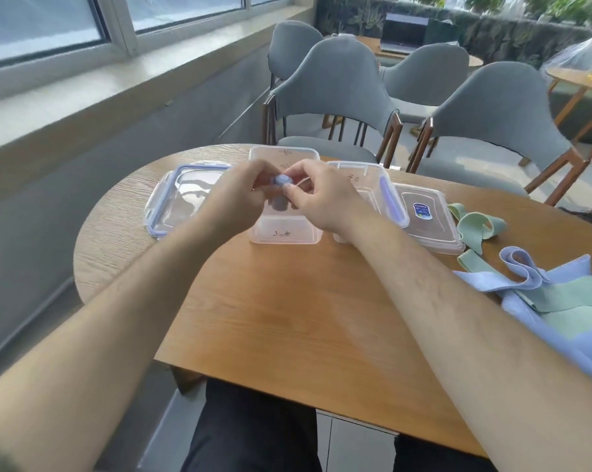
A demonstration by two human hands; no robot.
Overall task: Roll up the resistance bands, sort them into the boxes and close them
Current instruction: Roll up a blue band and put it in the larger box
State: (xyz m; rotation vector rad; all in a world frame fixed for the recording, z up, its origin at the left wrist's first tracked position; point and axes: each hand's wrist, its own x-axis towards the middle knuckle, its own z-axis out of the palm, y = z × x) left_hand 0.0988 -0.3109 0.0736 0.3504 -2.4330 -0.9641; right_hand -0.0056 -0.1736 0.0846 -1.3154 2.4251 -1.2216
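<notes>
Wooden table (287, 318) by window (42, 18). Left hand (240, 194) and right hand (321, 197) pinch blue roll (282, 179) over open box (284, 235). Loose bands (560, 301) unrolled, lids (185, 195) off: early stage.

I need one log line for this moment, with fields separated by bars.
left hand: holds blue roll | right hand: pinches it | position: over open box | loose bands: table right

1. The rolled band (283, 179) is light blue.
2. The box (284, 235) is clear.
3. One lid (202, 166) has a blue rim.
4. The other lid (434, 236) has a blue sticker (422, 210).
5. The loose bands (560, 301) are pale green and light blue.
6. The table (287, 301) is brown with thin wood lines.
7. The chairs (338, 80) are grey.
</notes>
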